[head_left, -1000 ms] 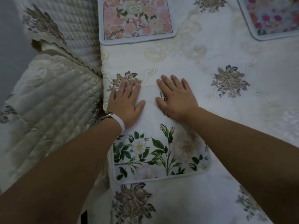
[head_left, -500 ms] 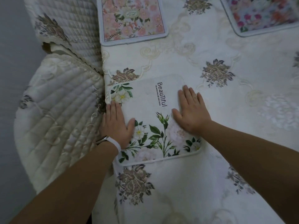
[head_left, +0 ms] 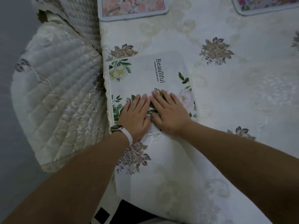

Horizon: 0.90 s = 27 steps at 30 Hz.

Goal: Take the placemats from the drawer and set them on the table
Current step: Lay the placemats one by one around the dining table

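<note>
Three placemats are on the counter (head_left: pixel 226 102) already: two up top, and the white floral placemat (head_left: pixel 145 75) near its left edge, with left hand (head_left: pixel 135 115) and right hand (head_left: pixel 169 113) flat on it, fingers together. Nearly done, I reckon.

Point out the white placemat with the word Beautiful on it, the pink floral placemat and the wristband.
White placemat (head_left: pixel 145 73): head view, bare patch left of the lettering.
Pink floral placemat (head_left: pixel 131 7): head view, its flowered middle.
Wristband (head_left: pixel 127 135): head view, white strap on the left wrist.
</note>
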Tool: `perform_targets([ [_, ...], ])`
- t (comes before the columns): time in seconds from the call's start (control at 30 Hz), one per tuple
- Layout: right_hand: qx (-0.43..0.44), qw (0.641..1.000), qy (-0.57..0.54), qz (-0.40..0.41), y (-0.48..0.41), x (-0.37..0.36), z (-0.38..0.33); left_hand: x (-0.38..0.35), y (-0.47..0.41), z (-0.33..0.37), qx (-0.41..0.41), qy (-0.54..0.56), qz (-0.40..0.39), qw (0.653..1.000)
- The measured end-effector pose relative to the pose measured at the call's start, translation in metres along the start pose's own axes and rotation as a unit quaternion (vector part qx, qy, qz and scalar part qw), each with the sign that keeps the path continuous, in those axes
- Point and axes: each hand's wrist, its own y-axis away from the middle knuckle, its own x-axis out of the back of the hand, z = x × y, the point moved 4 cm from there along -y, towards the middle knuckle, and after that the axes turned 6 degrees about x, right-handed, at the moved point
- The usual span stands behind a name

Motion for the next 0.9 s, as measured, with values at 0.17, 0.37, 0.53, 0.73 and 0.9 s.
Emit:
perform_targets([
  [0.17,-0.041,0.999,0.003,0.018,0.026,0.002,0.022,-0.005,0.022,-0.022,0.080,0.009,0.019,0.997],
  [0.37,-0.127,0.992,-0.019,0.000,0.071,0.000,0.065,-0.010,0.053,-0.054,0.165,0.051,0.015,0.985],
  [0.53,-0.076,0.997,-0.017,0.000,0.075,0.001,0.037,-0.007,0.067,-0.020,0.097,0.051,0.026,0.994],
  [0.73,-0.015,1.000,-0.011,0.019,0.019,-0.001,-0.007,0.000,0.009,0.002,0.050,0.049,0.018,0.997],
  [0.9,-0.038,0.999,0.000,0.026,-0.038,0.010,0.012,0.008,-0.048,-0.014,0.077,0.022,0.021,0.997],
])
